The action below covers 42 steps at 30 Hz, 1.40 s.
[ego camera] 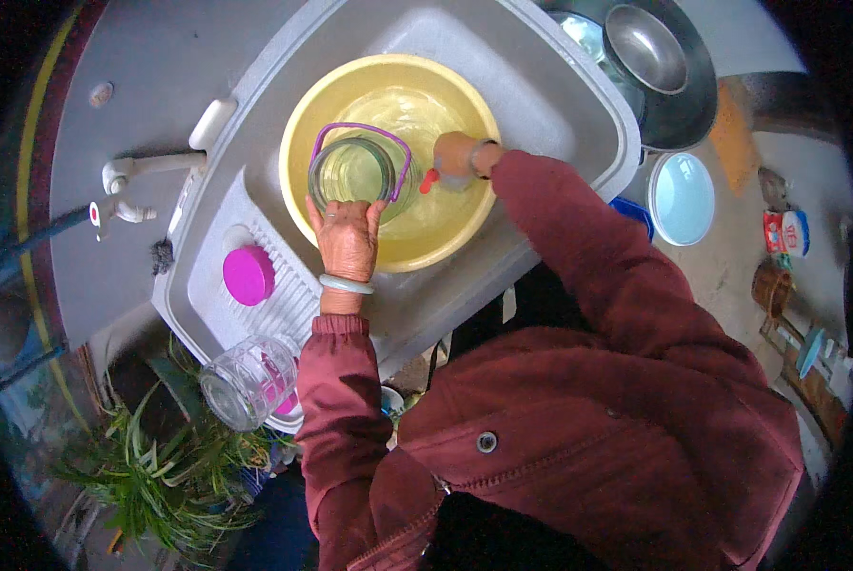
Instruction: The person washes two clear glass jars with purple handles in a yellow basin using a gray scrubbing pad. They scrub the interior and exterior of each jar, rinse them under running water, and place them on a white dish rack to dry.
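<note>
A yellow plastic basin [294,103] holding water stands in a grey sink [541,78]. My left hand [349,232] grips the near rim of a clear glass jar [351,171] with a purple carrying handle [361,127], which is tilted in the left part of the basin. At the basin's right side is my right hand [456,155], its fingers partly in the water and blurred; a small red thing [428,181] shows beside them. Whether it holds that thing, I cannot tell. A round magenta lid [248,275] lies on the sink's ribbed ledge.
Another glass jar [244,382] lies on its side at the ledge's near left corner. A white tap [123,193] is at the left, above a potted plant [148,471]. Metal bowls [646,48] and a light blue-lined round container [682,200] stand beyond the sink's right edge.
</note>
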Each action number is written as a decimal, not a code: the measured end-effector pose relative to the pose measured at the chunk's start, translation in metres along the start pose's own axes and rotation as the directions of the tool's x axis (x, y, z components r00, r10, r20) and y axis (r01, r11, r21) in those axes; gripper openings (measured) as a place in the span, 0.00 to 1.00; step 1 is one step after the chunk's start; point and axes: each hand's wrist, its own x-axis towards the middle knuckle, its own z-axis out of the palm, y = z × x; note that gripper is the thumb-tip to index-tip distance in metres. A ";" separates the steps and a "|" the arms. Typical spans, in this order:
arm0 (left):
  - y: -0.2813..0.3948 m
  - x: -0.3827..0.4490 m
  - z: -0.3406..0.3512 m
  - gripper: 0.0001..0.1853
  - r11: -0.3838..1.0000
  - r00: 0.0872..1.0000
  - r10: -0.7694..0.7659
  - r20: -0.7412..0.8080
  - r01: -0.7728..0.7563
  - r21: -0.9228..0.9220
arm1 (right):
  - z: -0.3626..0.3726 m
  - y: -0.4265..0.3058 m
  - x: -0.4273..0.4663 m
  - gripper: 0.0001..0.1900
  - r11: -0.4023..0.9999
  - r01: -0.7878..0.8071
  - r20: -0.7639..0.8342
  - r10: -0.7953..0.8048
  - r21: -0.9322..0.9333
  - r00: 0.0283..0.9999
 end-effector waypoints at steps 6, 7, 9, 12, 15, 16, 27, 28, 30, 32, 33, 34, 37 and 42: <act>0.006 0.003 0.004 0.12 0.996 0.999 -0.001 -0.033 -0.002 -0.091 | -0.077 -0.044 -0.046 0.15 0.638 0.260 -0.528 0.273 0.725 0.804; 0.006 0.002 0.004 0.11 0.995 1.000 0.008 -0.030 -0.011 -0.094 | -0.080 -0.060 -0.041 0.14 0.656 0.376 -0.640 0.215 0.654 0.737; 0.004 0.000 0.003 0.10 0.995 0.999 0.023 -0.023 -0.025 -0.097 | -0.071 -0.094 -0.036 0.15 0.794 0.317 -0.722 0.209 0.519 0.659; 0.003 -0.003 0.005 0.09 0.997 0.999 0.032 -0.005 -0.033 -0.076 | -0.047 -0.121 -0.052 0.14 0.817 0.288 -0.778 0.275 0.499 0.566; 0.004 -0.004 0.010 0.08 0.998 0.999 0.042 -0.027 -0.043 -0.050 | -0.037 -0.133 -0.066 0.13 0.790 0.283 -0.778 0.347 0.543 0.524; 0.003 -0.004 0.011 0.08 0.998 0.999 0.045 -0.020 -0.046 -0.051 | -0.040 -0.133 -0.067 0.12 0.778 0.235 -0.727 0.371 0.583 0.577; -0.002 -0.005 0.017 0.09 0.997 0.997 0.073 -0.022 -0.073 -0.014 | -0.051 -0.131 -0.052 0.08 0.853 0.166 -0.729 0.303 0.494 0.614; -0.002 -0.005 0.017 0.09 0.997 0.997 0.076 -0.022 -0.076 -0.010 | -0.042 -0.137 -0.063 0.08 0.836 0.167 -0.727 0.334 0.523 0.600; -0.002 -0.005 0.018 0.10 0.997 0.997 0.071 -0.011 -0.071 -0.008 | -0.036 -0.138 -0.072 0.10 0.795 0.172 -0.688 0.367 0.581 0.626; -0.002 -0.005 0.017 0.10 0.998 0.998 0.060 0.010 -0.060 -0.008 | -0.043 -0.132 -0.068 0.11 0.794 0.171 -0.676 0.358 0.583 0.645; -0.003 -0.005 0.016 0.11 0.998 0.998 0.058 0.015 -0.058 -0.024 | -0.051 -0.127 -0.063 0.11 0.792 0.166 -0.659 0.349 0.588 0.666; -0.003 -0.005 0.016 0.11 0.998 0.998 0.056 0.010 -0.055 -0.037 | -0.059 -0.120 -0.056 0.14 0.773 0.137 -0.619 0.374 0.620 0.690; -0.004 -0.005 0.013 0.13 0.996 0.998 0.057 0.023 -0.055 -0.064 | -0.077 -0.108 -0.046 0.07 0.840 0.240 -0.746 0.255 0.486 0.616; -0.005 -0.003 0.012 0.13 0.998 0.998 0.048 0.035 -0.047 -0.031 | -0.054 -0.112 -0.073 0.11 0.722 0.258 -0.720 0.452 0.642 0.526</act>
